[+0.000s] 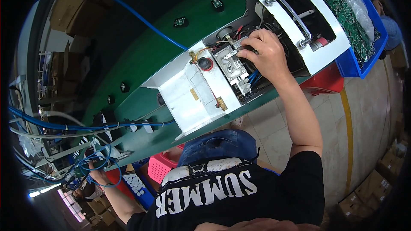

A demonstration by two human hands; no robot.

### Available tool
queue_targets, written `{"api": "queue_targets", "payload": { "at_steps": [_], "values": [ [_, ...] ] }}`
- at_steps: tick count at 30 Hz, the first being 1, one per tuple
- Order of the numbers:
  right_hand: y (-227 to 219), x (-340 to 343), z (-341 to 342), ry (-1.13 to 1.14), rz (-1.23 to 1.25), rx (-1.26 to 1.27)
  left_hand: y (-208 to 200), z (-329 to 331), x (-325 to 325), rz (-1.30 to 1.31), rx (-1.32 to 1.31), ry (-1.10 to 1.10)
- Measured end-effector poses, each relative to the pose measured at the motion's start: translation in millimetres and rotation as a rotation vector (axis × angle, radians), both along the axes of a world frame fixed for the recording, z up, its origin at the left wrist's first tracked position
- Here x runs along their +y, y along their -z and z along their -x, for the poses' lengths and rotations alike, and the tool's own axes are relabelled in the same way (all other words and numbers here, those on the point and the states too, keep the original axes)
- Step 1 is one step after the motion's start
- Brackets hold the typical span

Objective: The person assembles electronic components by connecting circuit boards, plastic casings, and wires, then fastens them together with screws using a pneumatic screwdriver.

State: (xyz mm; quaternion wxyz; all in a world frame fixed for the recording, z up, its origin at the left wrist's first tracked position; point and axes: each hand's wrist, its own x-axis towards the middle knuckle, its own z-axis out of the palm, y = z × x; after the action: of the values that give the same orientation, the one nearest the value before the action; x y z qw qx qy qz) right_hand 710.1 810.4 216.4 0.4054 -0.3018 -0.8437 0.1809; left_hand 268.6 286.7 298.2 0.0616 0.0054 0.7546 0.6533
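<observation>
Inside the white machine, the right hand pinches a small metal part at the metal block; left of the machine, the left hand is near blue tubing, its grip unclear.

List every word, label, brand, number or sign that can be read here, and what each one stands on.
Black shirt: large white lettering, big enough to read; wording not copied here.
Cardboard boxes, lower right: pale label-like patches, too small and blurred to read.
White machine: a tan patch, with no readable text.
Elsewhere I can make out no other readable text.
</observation>
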Motion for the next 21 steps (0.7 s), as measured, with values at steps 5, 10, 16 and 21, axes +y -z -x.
{"api": "queue_targets", "payload": {
  "at_steps": [5, 10, 16, 21],
  "values": [
    [-1, 0, 1, -0.002, -0.025, 0.019, 15, 50, -64, -0.023, 0.041, -0.025],
    [1, 0, 1, -0.001, -0.021, 0.011, 4, 18, -20, -0.07, 0.104, 0.019],
    [0, 0, 3, 0.006, -0.002, 0.01, 17, 42, -50, 0.031, -0.006, -0.046],
    [0, 0, 1, 0.018, -0.001, -0.028, 19, 49, -60, 0.009, -0.055, -0.098]
  ]
}}
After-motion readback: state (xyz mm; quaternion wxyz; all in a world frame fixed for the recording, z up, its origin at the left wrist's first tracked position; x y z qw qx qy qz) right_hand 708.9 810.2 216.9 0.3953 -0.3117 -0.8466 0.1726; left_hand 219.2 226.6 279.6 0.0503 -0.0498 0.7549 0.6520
